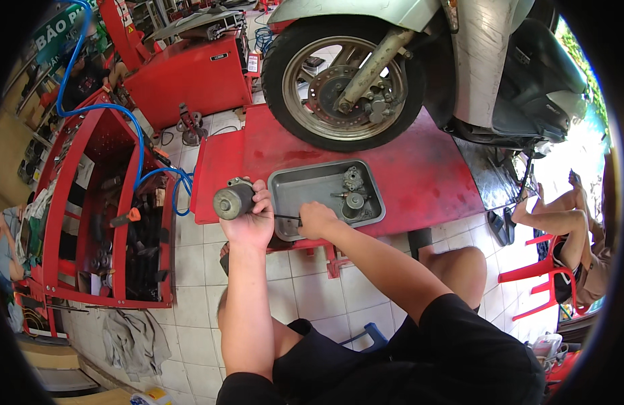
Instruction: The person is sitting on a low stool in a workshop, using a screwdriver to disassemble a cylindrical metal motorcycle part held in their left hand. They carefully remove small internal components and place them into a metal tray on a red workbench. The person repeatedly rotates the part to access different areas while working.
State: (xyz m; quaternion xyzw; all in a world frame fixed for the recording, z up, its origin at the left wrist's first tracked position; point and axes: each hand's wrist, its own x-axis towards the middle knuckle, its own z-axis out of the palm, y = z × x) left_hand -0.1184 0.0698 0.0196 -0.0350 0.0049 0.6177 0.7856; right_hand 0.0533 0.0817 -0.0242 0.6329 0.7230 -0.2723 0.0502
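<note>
My left hand (256, 216) is raised at the left end of a grey metal tray (281, 196), gripping a cylindrical metal part like a small motor (232, 201) with its flat end upward. My right hand (315, 219) is closed over the tray's front on a tool with a thin dark shaft (287, 217), which points left toward the part; where it ends is hidden. At the tray's right side lie a small cast metal part (353, 177) and a round metal part (353, 202). The tray rests on a red lift platform (420, 182).
A scooter's front wheel (342, 91) stands on the platform behind the tray. A red tool cart (116, 283) with blue hose (180, 174) is at left; red equipment (170, 74) stands behind. Another person's legs (555, 223) show beside a red chair (528, 273) at right; a person (82, 88) is at upper left.
</note>
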